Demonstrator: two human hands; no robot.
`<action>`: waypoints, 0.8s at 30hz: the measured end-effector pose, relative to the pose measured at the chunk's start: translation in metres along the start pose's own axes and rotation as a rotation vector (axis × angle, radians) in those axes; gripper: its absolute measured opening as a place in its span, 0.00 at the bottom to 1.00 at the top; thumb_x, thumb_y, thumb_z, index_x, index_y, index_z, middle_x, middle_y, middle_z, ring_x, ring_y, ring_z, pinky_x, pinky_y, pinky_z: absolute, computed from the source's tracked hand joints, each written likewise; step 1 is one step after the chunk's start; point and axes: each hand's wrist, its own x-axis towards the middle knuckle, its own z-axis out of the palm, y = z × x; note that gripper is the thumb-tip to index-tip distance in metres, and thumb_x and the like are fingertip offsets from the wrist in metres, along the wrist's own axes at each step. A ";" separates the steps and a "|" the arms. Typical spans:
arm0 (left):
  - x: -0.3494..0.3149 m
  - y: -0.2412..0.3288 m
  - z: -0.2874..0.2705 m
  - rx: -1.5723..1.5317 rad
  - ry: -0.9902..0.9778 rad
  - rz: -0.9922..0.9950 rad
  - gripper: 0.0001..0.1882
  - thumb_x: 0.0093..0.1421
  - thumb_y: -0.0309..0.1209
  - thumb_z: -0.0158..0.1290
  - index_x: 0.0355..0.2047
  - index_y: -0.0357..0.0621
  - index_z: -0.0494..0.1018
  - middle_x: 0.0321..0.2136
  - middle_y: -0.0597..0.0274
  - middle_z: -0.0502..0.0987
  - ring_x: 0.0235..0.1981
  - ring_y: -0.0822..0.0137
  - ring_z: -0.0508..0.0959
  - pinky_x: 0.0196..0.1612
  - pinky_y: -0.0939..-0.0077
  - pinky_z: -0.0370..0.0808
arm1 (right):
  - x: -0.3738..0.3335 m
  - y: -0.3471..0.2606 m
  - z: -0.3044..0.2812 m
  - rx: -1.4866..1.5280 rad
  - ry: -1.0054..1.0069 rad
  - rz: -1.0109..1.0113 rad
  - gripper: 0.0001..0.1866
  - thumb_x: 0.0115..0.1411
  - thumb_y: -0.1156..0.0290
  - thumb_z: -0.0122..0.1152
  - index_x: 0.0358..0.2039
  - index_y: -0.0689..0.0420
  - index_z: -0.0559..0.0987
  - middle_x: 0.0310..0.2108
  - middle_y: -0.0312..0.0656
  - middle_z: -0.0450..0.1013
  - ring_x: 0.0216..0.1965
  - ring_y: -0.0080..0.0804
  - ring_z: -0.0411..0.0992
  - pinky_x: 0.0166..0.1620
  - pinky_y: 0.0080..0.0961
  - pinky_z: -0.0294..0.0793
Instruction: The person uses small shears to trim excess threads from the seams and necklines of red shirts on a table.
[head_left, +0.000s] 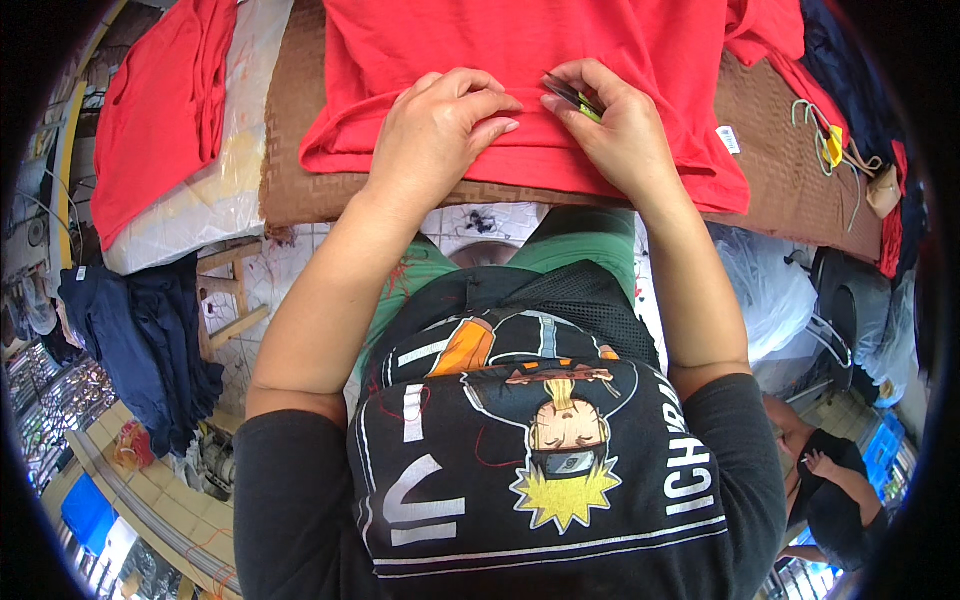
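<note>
Hands point(432, 125) curled on red cloth point(480, 40), forearms point(335, 275) converging, R point(628, 125) w/ blk tool point(566, 92)

The garment point(540, 45) was of plain red colour, and the cloth point(295, 110) was brown with a geometric pattern. The shirt point(300, 480) was black, the trousers point(595, 235) green.
</note>
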 end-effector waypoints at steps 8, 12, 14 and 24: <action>0.008 -0.007 -0.080 -0.867 -0.415 -0.055 0.10 0.58 0.32 0.57 0.28 0.36 0.79 0.37 0.58 0.80 0.42 0.66 0.78 0.49 0.71 0.71 | -0.005 -0.019 -0.019 -0.052 0.030 -0.006 0.16 0.56 0.65 0.65 0.42 0.56 0.76 0.35 0.49 0.78 0.40 0.44 0.77 0.44 0.35 0.75; 0.007 -0.011 -0.100 -0.649 -0.333 -0.098 0.08 0.59 0.29 0.56 0.33 0.35 0.79 0.38 0.58 0.80 0.43 0.66 0.78 0.48 0.73 0.72 | -0.003 -0.033 -0.027 0.062 0.046 -0.120 0.14 0.60 0.71 0.61 0.47 0.58 0.75 0.33 0.36 0.73 0.34 0.20 0.68 0.40 0.19 0.70; 0.007 -0.014 -0.080 -0.386 -0.210 -0.088 0.08 0.58 0.28 0.57 0.36 0.37 0.79 0.38 0.58 0.80 0.43 0.66 0.79 0.48 0.73 0.73 | 0.000 -0.043 -0.018 0.097 -0.007 -0.185 0.12 0.61 0.72 0.59 0.44 0.60 0.75 0.34 0.41 0.75 0.36 0.27 0.71 0.40 0.24 0.71; -0.002 -0.031 -0.027 -0.103 -0.009 -0.051 0.08 0.56 0.27 0.58 0.35 0.37 0.79 0.34 0.56 0.80 0.35 0.62 0.81 0.41 0.73 0.76 | 0.001 -0.027 0.021 0.156 -0.053 -0.190 0.08 0.58 0.73 0.59 0.37 0.63 0.76 0.35 0.50 0.76 0.39 0.46 0.76 0.41 0.35 0.73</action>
